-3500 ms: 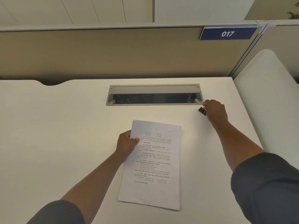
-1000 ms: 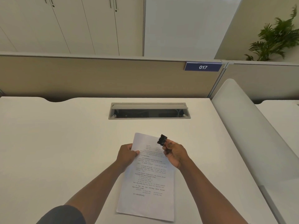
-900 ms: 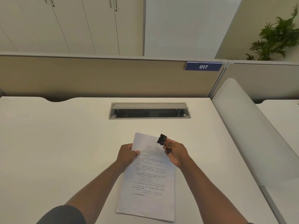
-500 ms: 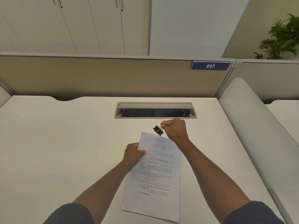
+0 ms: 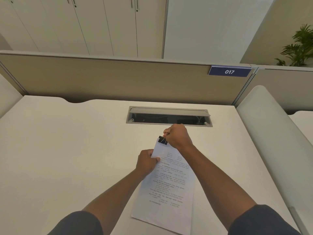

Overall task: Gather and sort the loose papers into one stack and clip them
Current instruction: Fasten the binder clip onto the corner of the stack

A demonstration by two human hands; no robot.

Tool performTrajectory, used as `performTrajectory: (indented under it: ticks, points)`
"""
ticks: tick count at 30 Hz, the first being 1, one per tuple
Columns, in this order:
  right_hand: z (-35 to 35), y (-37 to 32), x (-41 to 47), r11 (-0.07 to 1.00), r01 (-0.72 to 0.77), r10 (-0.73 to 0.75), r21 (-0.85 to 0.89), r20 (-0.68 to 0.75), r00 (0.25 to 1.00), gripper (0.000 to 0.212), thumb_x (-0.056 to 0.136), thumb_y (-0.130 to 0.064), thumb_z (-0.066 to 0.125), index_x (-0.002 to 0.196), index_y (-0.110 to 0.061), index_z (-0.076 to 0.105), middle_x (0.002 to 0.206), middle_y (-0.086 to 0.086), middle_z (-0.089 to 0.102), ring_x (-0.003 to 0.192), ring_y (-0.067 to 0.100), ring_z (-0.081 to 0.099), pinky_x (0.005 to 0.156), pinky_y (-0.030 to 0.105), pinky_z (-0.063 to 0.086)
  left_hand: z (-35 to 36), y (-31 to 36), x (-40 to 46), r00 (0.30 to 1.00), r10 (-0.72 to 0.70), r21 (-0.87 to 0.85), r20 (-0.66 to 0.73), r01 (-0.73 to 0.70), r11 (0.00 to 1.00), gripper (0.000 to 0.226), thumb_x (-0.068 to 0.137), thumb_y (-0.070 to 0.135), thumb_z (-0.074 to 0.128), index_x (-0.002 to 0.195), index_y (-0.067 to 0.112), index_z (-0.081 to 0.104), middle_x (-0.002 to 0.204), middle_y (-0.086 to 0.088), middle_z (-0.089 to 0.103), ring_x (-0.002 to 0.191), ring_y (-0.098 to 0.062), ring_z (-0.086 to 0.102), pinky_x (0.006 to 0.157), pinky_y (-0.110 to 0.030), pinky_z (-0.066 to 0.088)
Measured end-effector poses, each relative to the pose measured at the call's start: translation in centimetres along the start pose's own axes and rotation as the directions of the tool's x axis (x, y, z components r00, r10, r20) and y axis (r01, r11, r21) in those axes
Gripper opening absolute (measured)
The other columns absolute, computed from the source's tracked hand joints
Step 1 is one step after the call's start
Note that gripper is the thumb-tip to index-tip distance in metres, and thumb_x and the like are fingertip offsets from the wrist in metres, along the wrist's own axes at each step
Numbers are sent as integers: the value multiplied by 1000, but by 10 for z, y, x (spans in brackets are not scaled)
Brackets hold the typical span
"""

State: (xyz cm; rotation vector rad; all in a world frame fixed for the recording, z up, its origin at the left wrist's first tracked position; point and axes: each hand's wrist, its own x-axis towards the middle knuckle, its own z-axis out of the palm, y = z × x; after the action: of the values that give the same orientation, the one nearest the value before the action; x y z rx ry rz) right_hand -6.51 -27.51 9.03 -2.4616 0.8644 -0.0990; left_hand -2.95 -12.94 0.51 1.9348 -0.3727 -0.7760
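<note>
On the white desk (image 5: 67, 150), a paper stack (image 5: 169, 189) lies just in front of the grey cable tray (image 5: 169, 117). The left hand (image 5: 146, 162) grips its left edge; the right hand (image 5: 177, 135) pinches a black binder clip (image 5: 162, 140) at the stack's corner nearest the tray.

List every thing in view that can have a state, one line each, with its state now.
paper stack: gathered into one pile, lying on the desk, far end gripped
binder clip: at the stack's far left corner, handles pinched; whether it bites the paper yet cannot be told
left hand: grips the stack's left edge
right hand: pinches the clip's handles
cable tray lid: raised, tray open
cabinet doors: closed
</note>
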Motion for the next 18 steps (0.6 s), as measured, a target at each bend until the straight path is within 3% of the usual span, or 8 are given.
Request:
performTrajectory:
  ticks: [4,11,15,18]
  points:
    - [0,0,3,1000,-12,12,7,33,999,18,89,-17,65,97,-6,77,101,9,75,85,20,70,77,25,54,0,1,-1,1000,19,0,0,-19,1000,14,85,9,62,90,-4,68,89,-17,73,79,-34,71,64,-34,52]
    - [0,3,9,998,17,-9,-60,135,991,21,86,-13,63,98,1,72,106,20,70,93,32,69,85,41,58,-1,2,-4,999,32,28,-5,-32,999,9,85,8,63,87,2,69,86,-12,74,79,-31,72,71,-45,59]
    - [-1,5,9,995,70,-55,-72,184,981,27,86,-17,66,111,-8,72,112,7,72,88,17,68,81,25,54,-3,1,-4,1000,24,54,-9,-24,998,9,84,10,62,85,4,69,86,-13,74,79,-31,72,72,-46,59]
    - [-3,3,9,988,118,-94,-95,232,968,32,87,-21,65,117,-11,69,118,5,70,92,16,65,81,24,51,-5,0,-4,999,31,68,-8,-31,997,10,83,10,62,84,3,68,85,-14,73,79,-32,72,72,-49,58]
